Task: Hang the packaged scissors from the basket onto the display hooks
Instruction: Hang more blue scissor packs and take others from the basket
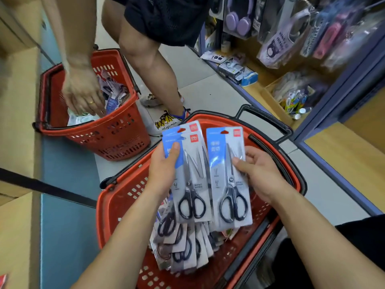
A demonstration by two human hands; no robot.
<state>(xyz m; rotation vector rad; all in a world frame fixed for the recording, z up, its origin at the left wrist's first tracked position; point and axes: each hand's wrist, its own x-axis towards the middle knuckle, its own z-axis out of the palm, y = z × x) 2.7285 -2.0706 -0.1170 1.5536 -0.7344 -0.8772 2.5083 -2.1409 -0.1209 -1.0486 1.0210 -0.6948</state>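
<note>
Shop aisle, left hand, right hand fingers gripping scissors packs, blades pointing away

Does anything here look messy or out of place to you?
Nothing looks damaged. The spare scissor packs lie in a loose, jumbled heap in the red basket, and the left hand holds its fanned packs skewed against each other. The right hand holds a single pack straight.

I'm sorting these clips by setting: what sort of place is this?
Most likely a shop aisle, perhaps stationery or variety goods, being restocked. A red shopping basket on the floor holds many identical packaged scissors, and boxed headphones and bagged goods fill display shelving at the right.
</note>
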